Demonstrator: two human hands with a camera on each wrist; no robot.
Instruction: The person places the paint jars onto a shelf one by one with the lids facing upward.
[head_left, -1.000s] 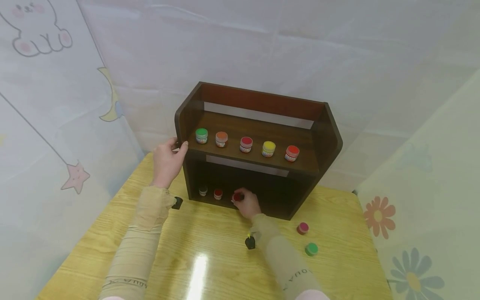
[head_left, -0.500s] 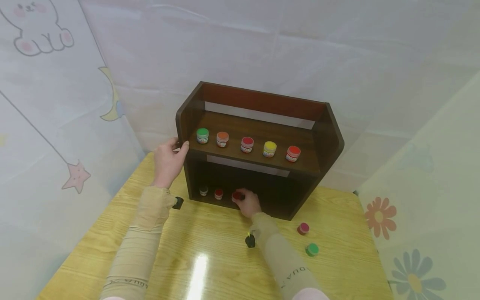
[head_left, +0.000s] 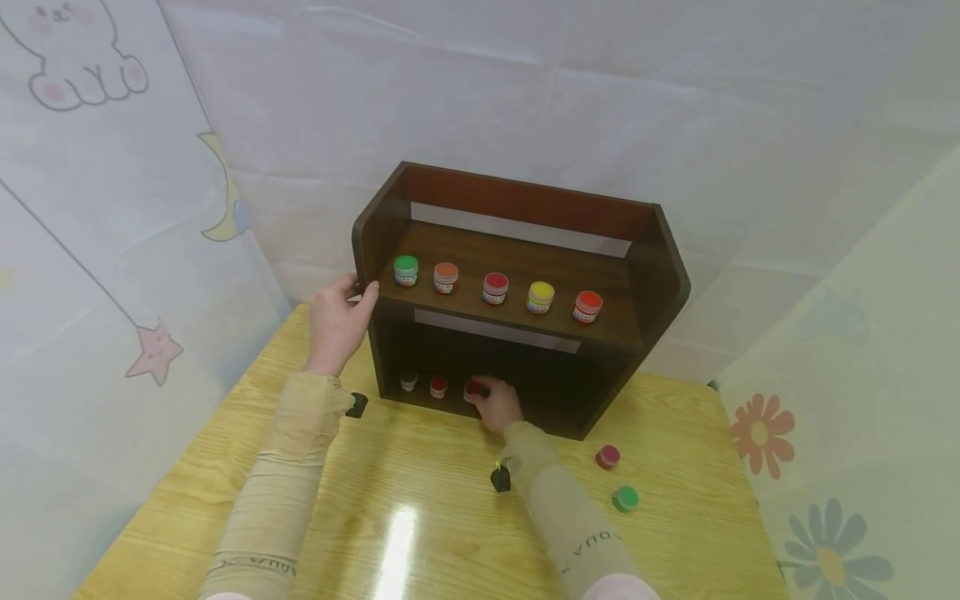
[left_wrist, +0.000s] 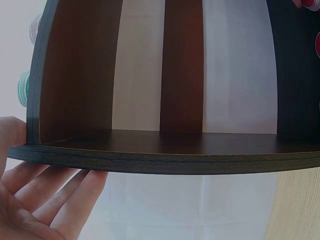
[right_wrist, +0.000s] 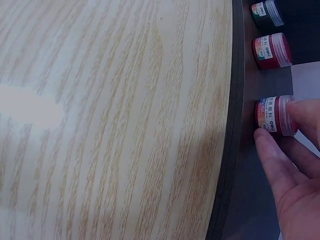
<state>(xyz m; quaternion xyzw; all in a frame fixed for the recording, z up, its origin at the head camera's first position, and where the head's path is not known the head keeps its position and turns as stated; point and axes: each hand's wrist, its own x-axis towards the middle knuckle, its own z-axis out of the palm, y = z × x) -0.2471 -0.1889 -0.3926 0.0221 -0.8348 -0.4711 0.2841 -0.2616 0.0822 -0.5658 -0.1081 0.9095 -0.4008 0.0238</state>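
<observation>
A dark brown two-tier wooden shelf (head_left: 517,329) stands on the table. My left hand (head_left: 339,323) grips its left side panel near the upper board; in the left wrist view the thumb lies on one side of the wood and the fingers on the other. On the lower tier, my right hand (head_left: 498,406) holds a small red paint jar (right_wrist: 273,116) with thumb and fingers. The jar looks upright on the board near the front edge. Left of it stand another red paint jar (right_wrist: 272,51) and a dark paint jar (right_wrist: 267,14).
Several paint jars line the upper tier, among them a green jar (head_left: 406,271) and a yellow jar (head_left: 540,297). A magenta-lidded jar (head_left: 607,457) and a green-lidded jar (head_left: 626,499) sit on the wooden table (head_left: 420,492), right of the right forearm. White curtain (head_left: 525,92) hangs behind.
</observation>
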